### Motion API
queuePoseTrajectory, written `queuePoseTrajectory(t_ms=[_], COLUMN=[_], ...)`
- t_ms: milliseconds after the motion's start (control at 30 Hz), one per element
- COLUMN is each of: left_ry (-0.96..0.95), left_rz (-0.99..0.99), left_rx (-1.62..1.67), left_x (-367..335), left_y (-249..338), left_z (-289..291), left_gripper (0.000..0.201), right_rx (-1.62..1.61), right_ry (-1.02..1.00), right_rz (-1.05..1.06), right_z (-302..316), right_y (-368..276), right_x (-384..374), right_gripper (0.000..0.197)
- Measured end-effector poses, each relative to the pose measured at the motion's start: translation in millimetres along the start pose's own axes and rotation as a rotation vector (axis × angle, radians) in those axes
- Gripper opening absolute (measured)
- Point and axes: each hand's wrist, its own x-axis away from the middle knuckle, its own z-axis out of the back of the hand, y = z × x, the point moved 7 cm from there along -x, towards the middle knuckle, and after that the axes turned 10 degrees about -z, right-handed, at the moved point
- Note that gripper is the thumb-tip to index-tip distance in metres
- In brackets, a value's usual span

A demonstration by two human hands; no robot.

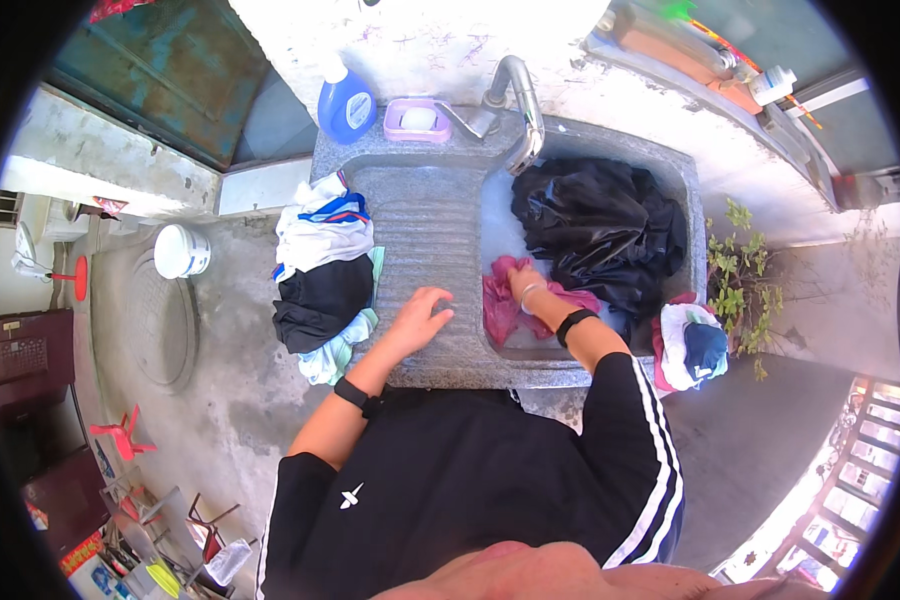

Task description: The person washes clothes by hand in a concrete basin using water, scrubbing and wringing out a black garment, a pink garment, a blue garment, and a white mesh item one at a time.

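My right hand reaches into the sink basin, its fingers closed on a wet pink-red cloth. Beside the cloth, a large shiny black garment lies bunched in cloudy water, filling much of the basin. My left hand is over the ribbed washboard part of the grey stone sink, fingers apart and nothing in them. To its left, white clothing, a black garment and a pale aqua cloth hang over the sink's edge.
A chrome faucet bends over the basin. Behind the washboard stand a blue detergent bottle and a pink soap dish with white soap. More clothes drape the right rim, near a leafy plant. A white bucket stands left.
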Motion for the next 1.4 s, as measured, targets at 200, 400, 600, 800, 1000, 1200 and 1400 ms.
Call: queuePoseTrajectory(t_ms=[200, 400, 600, 800, 1000, 1200, 1400], left_ry=[0.117, 0.266, 0.393, 0.499, 0.423, 0.443, 0.439], left_rz=[0.172, 0.268, 0.326, 0.210, 0.253, 0.045, 0.287], left_rx=[0.115, 0.389, 0.830, 0.409, -0.504, -0.408, -0.532], left_x=[1, -19, -28, -36, -56, -70, -53], left_y=[-20, -25, -5, -26, -49, -71, -46], left_z=[4, 13, 41, 62, 45, 33, 18], left_gripper=[0.040, 0.055, 0.072, 0.066, 0.061, 0.053, 0.033], right_rx=[-1.341, -1.607, -1.727, -1.332, -0.688, -0.808, -0.513], right_ry=[-0.086, -0.074, -0.111, -0.270, 0.585, 0.539, 0.611], right_rz=[0.193, 0.549, 0.794, 0.537, 0.173, 0.317, 0.245], right_z=[135, 240, 293, 205, 139, 137, 133], right_y=[13, -29, -65, -90, -114, -137, -142], right_x=[43, 142, 194, 136, 73, 53, 86], right_gripper=[0.017, 0.026, 0.032, 0.060, 0.067, 0.045, 0.026])
